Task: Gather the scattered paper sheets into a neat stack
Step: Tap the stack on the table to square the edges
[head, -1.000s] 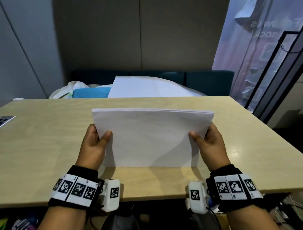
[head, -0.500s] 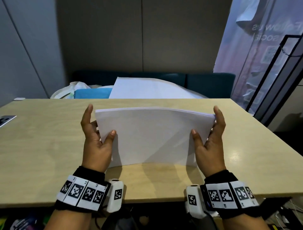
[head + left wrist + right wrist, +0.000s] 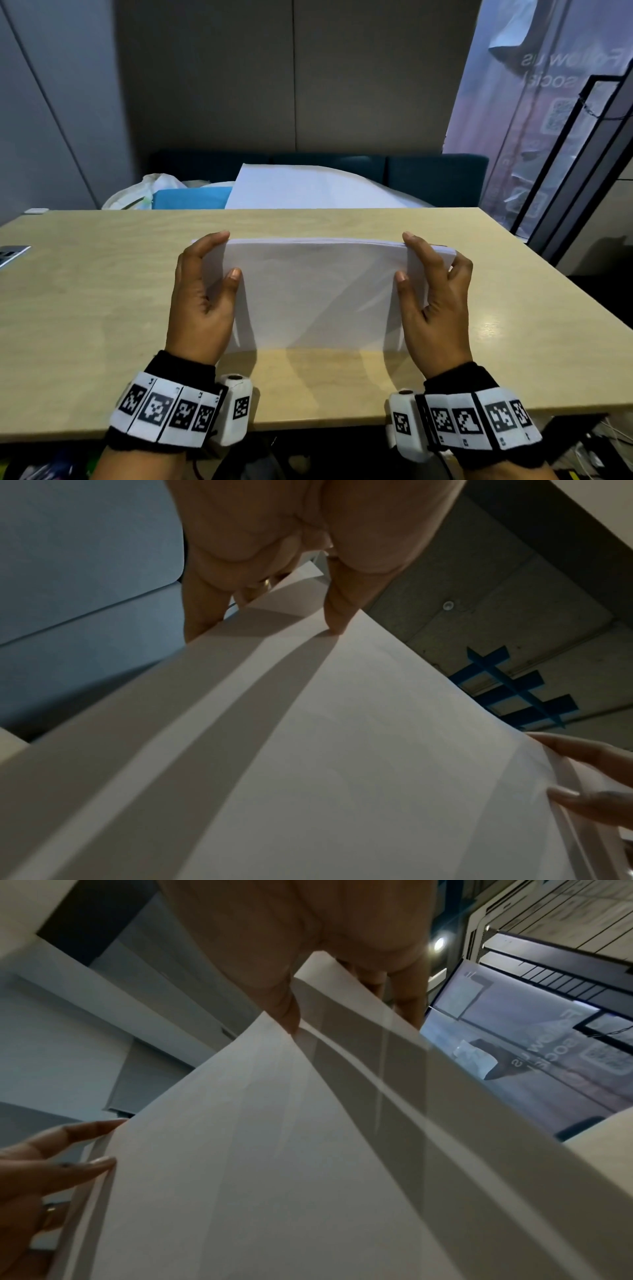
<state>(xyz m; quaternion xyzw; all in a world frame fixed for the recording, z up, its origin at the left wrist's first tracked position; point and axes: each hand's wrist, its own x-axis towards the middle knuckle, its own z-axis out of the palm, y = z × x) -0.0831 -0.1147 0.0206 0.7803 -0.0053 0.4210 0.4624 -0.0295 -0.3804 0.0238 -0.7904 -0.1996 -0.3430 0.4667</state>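
A stack of white paper sheets [image 3: 318,291] stands on its long edge on the light wooden table [image 3: 85,308], slightly bowed and leaning away from me. My left hand [image 3: 219,260] holds its left side, thumb on the front sheet, index fingertip at the top corner, other fingers behind. My right hand [image 3: 407,257] mirrors this on the right side. In the left wrist view the thumb presses the front of the paper stack [image 3: 342,750]. The right wrist view shows the sheets of the stack [image 3: 274,1150] slightly fanned at the side edge.
Behind the table a large white sheet [image 3: 308,188], a blue box [image 3: 191,198] and a white bag [image 3: 147,192] lie on a dark teal sofa [image 3: 435,174]. A dark flat device [image 3: 12,255] lies at the table's left edge. A black metal frame [image 3: 565,171] stands at the right.
The stack has sunk lower and leans further back. Both hands have slid up its side edges, and their index fingers now reach the top corners.
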